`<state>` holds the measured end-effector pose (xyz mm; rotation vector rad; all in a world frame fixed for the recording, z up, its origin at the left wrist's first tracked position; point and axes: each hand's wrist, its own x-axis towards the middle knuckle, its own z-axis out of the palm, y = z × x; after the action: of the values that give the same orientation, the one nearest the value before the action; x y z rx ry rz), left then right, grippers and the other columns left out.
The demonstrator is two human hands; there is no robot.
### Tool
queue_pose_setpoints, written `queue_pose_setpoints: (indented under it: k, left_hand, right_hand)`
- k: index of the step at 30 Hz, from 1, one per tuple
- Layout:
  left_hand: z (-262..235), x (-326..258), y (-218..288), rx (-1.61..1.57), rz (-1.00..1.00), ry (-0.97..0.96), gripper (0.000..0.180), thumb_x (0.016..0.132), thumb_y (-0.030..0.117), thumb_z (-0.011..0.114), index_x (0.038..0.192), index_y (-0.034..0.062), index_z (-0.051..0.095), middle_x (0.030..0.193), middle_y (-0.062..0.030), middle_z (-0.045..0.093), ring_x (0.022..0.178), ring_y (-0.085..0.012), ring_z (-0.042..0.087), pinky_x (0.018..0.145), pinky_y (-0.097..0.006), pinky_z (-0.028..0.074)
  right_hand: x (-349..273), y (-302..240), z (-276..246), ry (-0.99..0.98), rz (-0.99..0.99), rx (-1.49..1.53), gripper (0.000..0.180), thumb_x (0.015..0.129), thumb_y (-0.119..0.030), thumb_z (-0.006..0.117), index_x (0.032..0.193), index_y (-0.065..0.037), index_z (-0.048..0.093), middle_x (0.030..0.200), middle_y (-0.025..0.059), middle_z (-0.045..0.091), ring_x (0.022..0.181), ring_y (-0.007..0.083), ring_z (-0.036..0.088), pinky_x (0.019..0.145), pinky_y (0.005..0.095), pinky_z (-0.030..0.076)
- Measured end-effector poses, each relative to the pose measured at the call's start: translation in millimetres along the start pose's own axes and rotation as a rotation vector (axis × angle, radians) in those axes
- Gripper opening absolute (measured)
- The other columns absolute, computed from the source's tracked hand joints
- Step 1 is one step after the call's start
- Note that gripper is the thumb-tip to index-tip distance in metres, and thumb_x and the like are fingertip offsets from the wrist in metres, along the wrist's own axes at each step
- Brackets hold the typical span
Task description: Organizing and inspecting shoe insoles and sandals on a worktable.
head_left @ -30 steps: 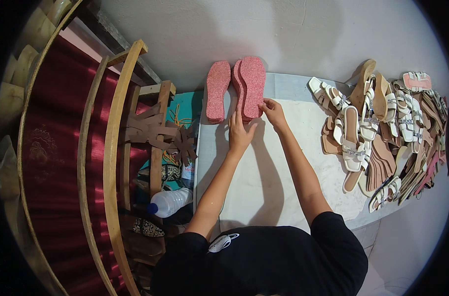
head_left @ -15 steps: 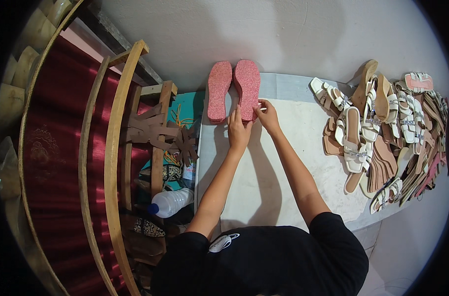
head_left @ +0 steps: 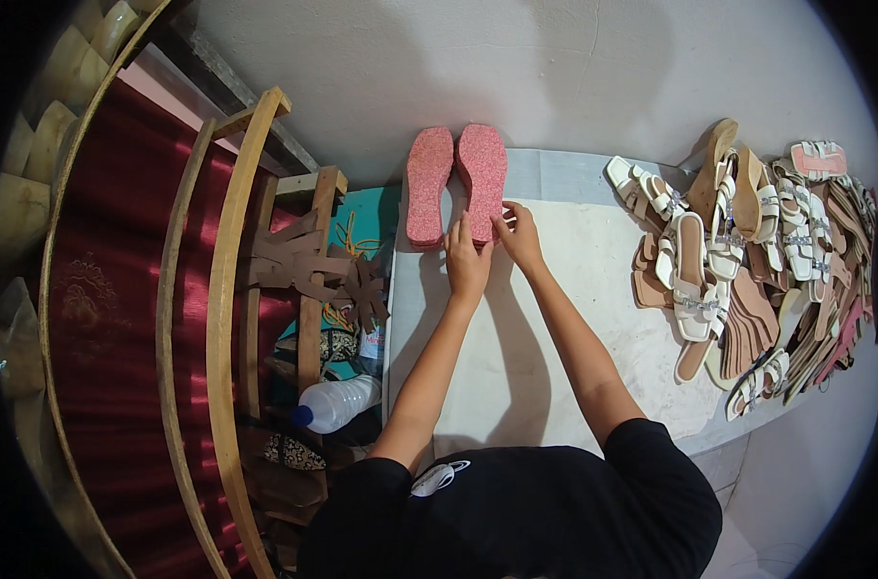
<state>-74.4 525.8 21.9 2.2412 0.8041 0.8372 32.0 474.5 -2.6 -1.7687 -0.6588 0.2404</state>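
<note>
Two stacks of pink speckled shoe soles stand side by side at the table's far edge by the wall. My left hand (head_left: 467, 259) grips the near, heel end of the right stack (head_left: 482, 174), its fingers along the left side and top. On that stack's right edge, my right hand (head_left: 520, 237) presses with thumb and fingertips. Both hands are closed around this one end, and some fingertips are hidden against the soles. The left stack (head_left: 427, 183) rests untouched just beside it.
White strapped sandals (head_left: 692, 280) and tan soles (head_left: 748, 323) lie heaped along the table's right side. A pale sheet (head_left: 593, 318) covers the table's middle. At left stand a wooden rack (head_left: 224, 289), brown cut pieces (head_left: 299, 256) and a clear bottle with a blue cap (head_left: 340, 403).
The view has shifted slightly, so everything sits a little lower. My right fingertips have moved in slightly against the edge of the right stack; my left hand keeps its place there.
</note>
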Motion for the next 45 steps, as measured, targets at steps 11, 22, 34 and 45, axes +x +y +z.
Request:
queue_pose_setpoints:
  k: [11,22,34,45]
  left_hand:
    - [-16,-22,18,0.075,0.072,0.04,0.069,0.065,0.015,0.071,0.124,0.004,0.039,0.118,-0.0144,0.047,0.106,-0.0331,0.045,0.088,-0.04,0.037]
    - [-33,-110,67,0.007,0.238,-0.089,0.056,0.071,0.019,0.065,0.12,0.0059,0.042,0.117,-0.0107,0.047,0.106,-0.0299,0.044,0.088,-0.038,0.038]
    - [-12,-189,170,-0.189,0.405,-0.295,0.054,0.073,0.017,0.064,0.12,0.0039,0.042,0.115,-0.0141,0.049,0.105,-0.0313,0.045,0.088,-0.039,0.038]
    - [49,-252,253,-0.251,0.565,-0.402,0.054,0.074,0.019,0.061,0.122,0.0052,0.04,0.112,-0.0133,0.05,0.101,-0.0311,0.047,0.084,-0.038,0.04]
  right_hand:
    - [-48,-8,-23,0.037,-0.089,-0.042,0.033,0.085,-0.016,0.052,0.113,0.0,0.047,0.105,0.0184,0.043,0.077,0.0222,0.056,0.063,0.0275,0.048]
    - [-184,-31,-107,-0.014,0.02,0.02,0.028,0.085,-0.016,0.051,0.112,-0.006,0.051,0.106,0.0107,0.045,0.083,0.0166,0.051,0.066,0.026,0.047]
    - [-284,-42,-217,0.344,0.05,-0.059,0.028,0.084,-0.014,0.052,0.111,-0.008,0.052,0.106,0.007,0.045,0.082,0.013,0.05,0.064,0.0217,0.044]
    - [-355,-17,-316,0.457,0.106,-0.083,0.029,0.084,-0.015,0.053,0.112,-0.008,0.051,0.108,0.0074,0.044,0.086,0.0151,0.052,0.068,0.0244,0.045]
